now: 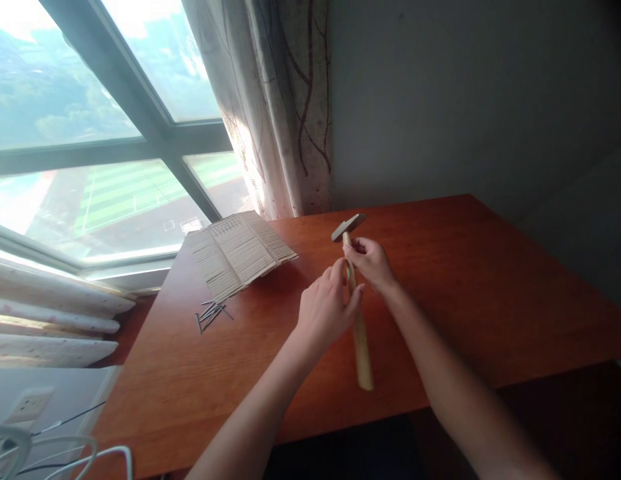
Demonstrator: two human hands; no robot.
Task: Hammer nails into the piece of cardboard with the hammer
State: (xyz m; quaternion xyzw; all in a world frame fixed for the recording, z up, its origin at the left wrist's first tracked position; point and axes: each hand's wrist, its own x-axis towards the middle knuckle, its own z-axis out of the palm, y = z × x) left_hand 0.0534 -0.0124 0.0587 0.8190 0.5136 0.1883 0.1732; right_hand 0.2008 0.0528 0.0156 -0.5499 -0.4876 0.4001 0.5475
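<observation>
A hammer (361, 347) with a pale wooden handle is held over the table, its metal head up and its handle end pointing toward me. My right hand (371, 262) grips the handle just below the head. Lower down, my left hand (326, 303) has its thumb and fingers around the handle, where a small green patch shows. To the left lie several loose nails (210, 315) in a small pile. Behind them rests a creased piece of cardboard (243, 253), partly raised off the table, with rows of small dark marks near its far edge.
The reddish-brown wooden table (490, 300) runs to a dark wall at the back. A window (110, 133) and a patterned curtain (275, 100) stand at the left and back. White cables (127, 457) and a wall socket (33, 405) are at the lower left.
</observation>
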